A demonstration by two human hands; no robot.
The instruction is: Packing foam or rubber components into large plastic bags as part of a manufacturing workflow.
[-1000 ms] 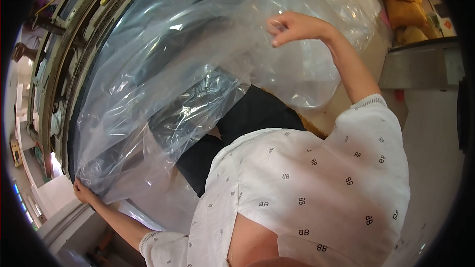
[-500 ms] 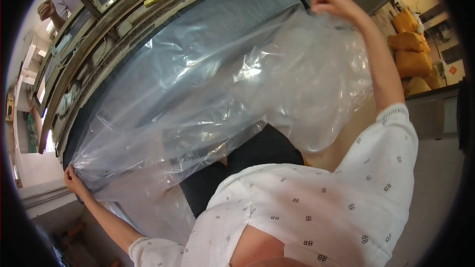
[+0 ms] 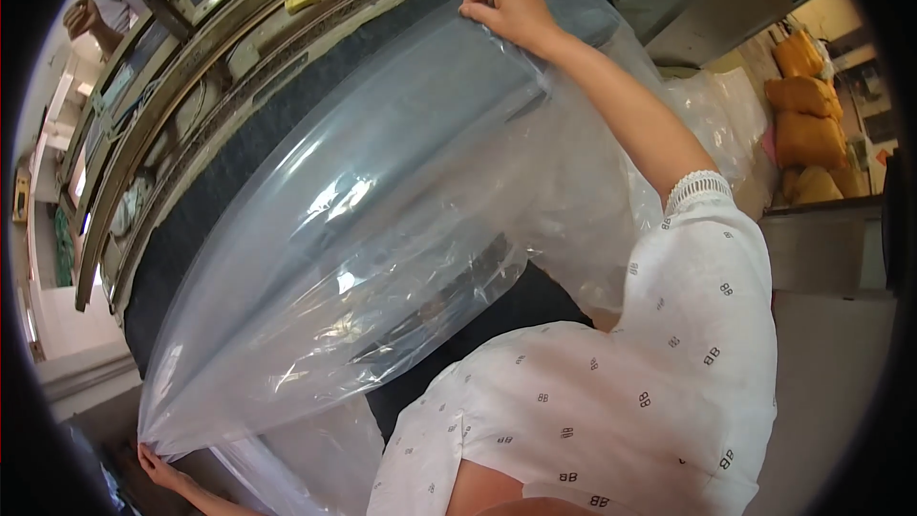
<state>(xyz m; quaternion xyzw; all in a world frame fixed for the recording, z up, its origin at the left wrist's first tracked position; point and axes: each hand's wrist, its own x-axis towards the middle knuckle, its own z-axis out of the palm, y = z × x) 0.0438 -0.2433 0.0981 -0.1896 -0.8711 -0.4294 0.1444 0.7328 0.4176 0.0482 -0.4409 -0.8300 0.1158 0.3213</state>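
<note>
A wide sheet of clear plastic film (image 3: 277,220) stretches in front of me across a dark padded surface (image 3: 215,201). At the lower left my left hand (image 3: 160,468) pinches the gathered corner of this film, just past the near left end of the surface. My right hand (image 3: 516,17), over the far part of the surface, is closed with its fingertips on the film's far edge. Between the hands the film bulges into a long fold with bright reflections. Its near part hangs crumpled over my dark-clothed lap (image 3: 516,311). More film (image 3: 712,115) lies bunched at the right.
Beyond the dark surface runs a machine bed with long metal rails (image 3: 181,86) and a small yellow block (image 3: 302,0). Another person's hand (image 3: 84,17) shows at the far left. Stacked orange-yellow bundles (image 3: 807,124) stand at the right, near a grey metal door (image 3: 712,0).
My right hand has moved left, drawing the film's far edge with it. My left hand has come nearer, still pinching the corner. More of the dark surface shows behind the film.
</note>
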